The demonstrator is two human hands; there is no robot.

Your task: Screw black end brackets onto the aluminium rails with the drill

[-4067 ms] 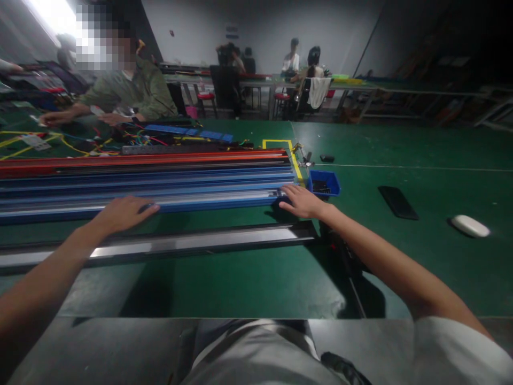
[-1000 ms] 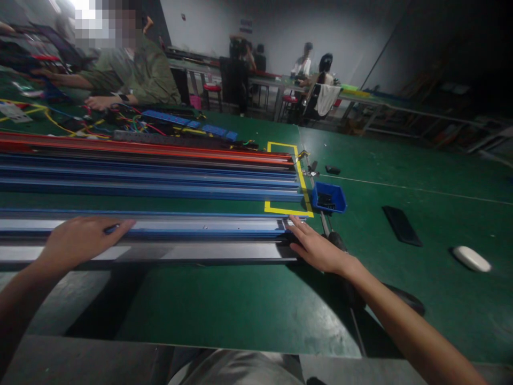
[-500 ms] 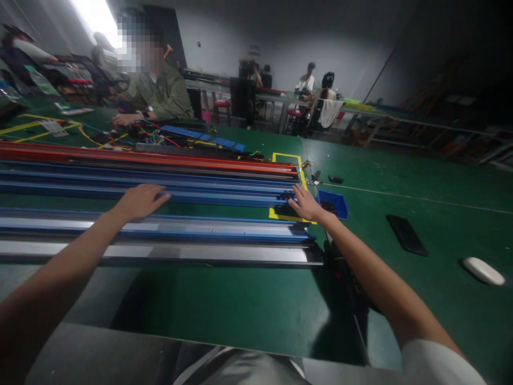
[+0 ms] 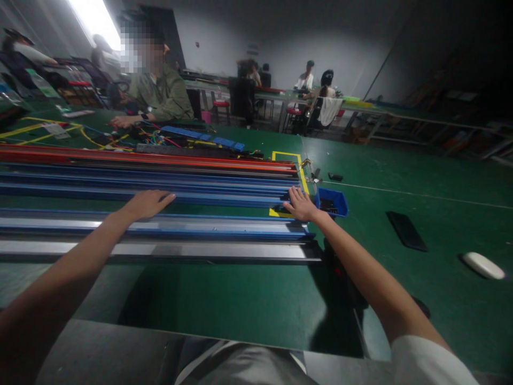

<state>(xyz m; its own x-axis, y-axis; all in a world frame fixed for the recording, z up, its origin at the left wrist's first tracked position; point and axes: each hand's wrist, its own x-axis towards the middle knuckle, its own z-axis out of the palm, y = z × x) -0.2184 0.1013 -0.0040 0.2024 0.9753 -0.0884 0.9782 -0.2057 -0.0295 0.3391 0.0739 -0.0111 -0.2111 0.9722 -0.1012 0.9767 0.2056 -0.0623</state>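
Note:
Several long rails lie side by side across the green table (image 4: pixel 248 299): red ones (image 4: pixel 160 158) at the back, blue ones in the middle. My left hand (image 4: pixel 147 204) lies fingers-out on the nearest rail of the blue stack (image 4: pixel 224 199). My right hand (image 4: pixel 298 205) rests with spread fingers on that rail's right end. Apart from the stack and closer to me lie a blue rail with a silvery top (image 4: pixel 208 228) and a grey rail (image 4: pixel 208 251); neither hand touches them.
A small blue bin (image 4: pixel 333 202) sits just right of my right hand, beside a yellow tape outline (image 4: pixel 287 155). A black phone (image 4: pixel 406 231) and a white oval object (image 4: pixel 483 266) lie at right. A seated person (image 4: pixel 162 96) works among coloured wires (image 4: pixel 120 140) at back left.
Over four seconds a blue rail was drawn from the stack to beside the grey rail. Both hands then reached back to the stack; since half a second ago they have barely shifted.

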